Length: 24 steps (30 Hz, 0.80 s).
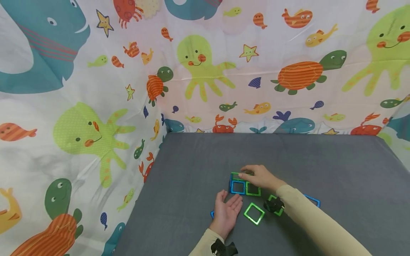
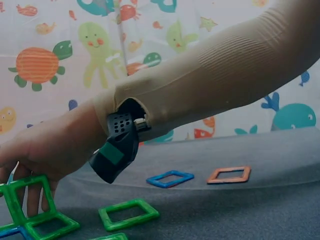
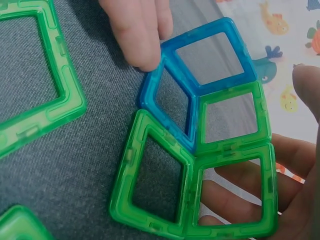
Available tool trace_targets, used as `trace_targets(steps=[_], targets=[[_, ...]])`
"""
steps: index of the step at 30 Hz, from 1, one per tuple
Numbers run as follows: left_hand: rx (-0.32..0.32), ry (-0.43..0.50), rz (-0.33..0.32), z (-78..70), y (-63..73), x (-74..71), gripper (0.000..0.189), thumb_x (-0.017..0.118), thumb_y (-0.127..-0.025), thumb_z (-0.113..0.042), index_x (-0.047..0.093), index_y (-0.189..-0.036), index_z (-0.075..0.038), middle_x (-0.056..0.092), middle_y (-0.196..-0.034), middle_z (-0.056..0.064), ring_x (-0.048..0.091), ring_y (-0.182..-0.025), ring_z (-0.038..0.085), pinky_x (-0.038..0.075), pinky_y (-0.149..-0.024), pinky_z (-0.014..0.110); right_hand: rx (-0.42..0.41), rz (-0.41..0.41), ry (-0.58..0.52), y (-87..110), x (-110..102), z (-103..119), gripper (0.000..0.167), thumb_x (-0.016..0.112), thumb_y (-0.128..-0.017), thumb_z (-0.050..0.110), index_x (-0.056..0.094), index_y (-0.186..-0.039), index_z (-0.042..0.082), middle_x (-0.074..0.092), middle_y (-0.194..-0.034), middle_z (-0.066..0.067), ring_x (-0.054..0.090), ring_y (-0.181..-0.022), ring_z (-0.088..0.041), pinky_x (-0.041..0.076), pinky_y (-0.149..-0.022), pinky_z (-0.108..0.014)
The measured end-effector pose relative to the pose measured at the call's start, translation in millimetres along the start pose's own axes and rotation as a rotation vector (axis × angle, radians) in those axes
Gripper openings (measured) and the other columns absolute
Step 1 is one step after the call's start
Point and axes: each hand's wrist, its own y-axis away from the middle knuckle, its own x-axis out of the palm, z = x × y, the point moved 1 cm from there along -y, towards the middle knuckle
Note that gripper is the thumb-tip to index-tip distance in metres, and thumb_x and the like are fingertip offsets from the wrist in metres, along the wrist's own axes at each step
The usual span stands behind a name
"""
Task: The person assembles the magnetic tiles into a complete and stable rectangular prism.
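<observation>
Blue and green magnetic tile frames stand joined in the head view. A flat blue tile point(image 1: 238, 187) and a flat green tile point(image 3: 155, 175) form the base. Along their far edge rise an upright blue tile point(image 3: 215, 55) and upright green tiles point(image 3: 232, 192). My right hand point(image 1: 261, 176) is at the upright tiles, its fingers point(image 3: 235, 192) behind a green one and its thumb apart from the frame. Palm turned up, my left hand point(image 1: 226, 215) has extended fingers, the fingertips point(image 3: 145, 57) right at the flat blue tile's edge.
A loose green tile point(image 1: 254, 213) lies in front of the build, with another green tile point(image 1: 278, 209) under the right wrist's black device point(image 1: 274, 204). A blue tile point(image 2: 170, 179) and an orange tile point(image 2: 230, 175) lie farther right. Patterned fabric point(image 1: 205, 71) walls the grey surface point(image 1: 198, 156).
</observation>
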Motion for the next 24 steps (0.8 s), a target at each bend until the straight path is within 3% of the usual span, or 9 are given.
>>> trace_targets(steps=[7, 14, 18, 24], targets=[[0.007, -0.015, 0.006, -2.1, -6.9, 0.9, 0.075, 0.028, -0.108, -0.035, -0.010, -0.160, 0.002, 0.019, -0.160, 0.042, 0.020, -0.153, 0.051, 0.020, -0.127, 0.054, -0.024, -0.021, 0.021, 6.9, -2.8, -4.4, 0.056, 0.053, -0.103, 0.048, 0.064, -0.134, 0.003, 0.067, -0.133, -0.019, 0.063, -0.124, -0.039, 0.052, -0.101, -0.056], [0.019, -0.063, 0.018, -7.9, -18.9, 1.5, 0.074, 0.027, -0.108, -0.035, -0.009, -0.160, 0.002, 0.019, -0.160, 0.041, 0.022, -0.153, 0.050, 0.020, -0.127, 0.053, 0.026, -0.040, -0.014, 15.6, -5.2, -8.4, 0.055, 0.045, -0.107, 0.047, 0.064, -0.136, 0.005, 0.067, -0.133, -0.017, 0.064, -0.123, -0.035, 0.051, -0.101, -0.054], [0.021, -0.092, 0.033, -12.4, -27.6, 2.4, 0.073, 0.027, -0.108, -0.035, -0.008, -0.160, 0.003, 0.020, -0.160, 0.041, 0.022, -0.153, 0.050, 0.019, -0.127, 0.054, 0.071, -0.058, -0.066, 21.1, -7.8, -11.9, 0.059, 0.039, -0.109, 0.049, 0.064, -0.135, 0.002, 0.069, -0.127, -0.017, 0.070, -0.108, -0.029, 0.055, -0.095, -0.050], [0.004, -0.146, 0.032, -19.7, -43.7, 5.4, 0.074, 0.030, -0.107, -0.034, -0.004, -0.160, 0.004, 0.024, -0.159, 0.042, 0.024, -0.152, 0.052, 0.021, -0.127, 0.055, 0.122, -0.094, -0.148, 29.1, -11.0, -18.2, 0.058, 0.030, -0.112, 0.043, 0.068, -0.121, -0.001, 0.069, -0.093, -0.010, 0.063, -0.083, -0.016, 0.050, -0.081, -0.037]])
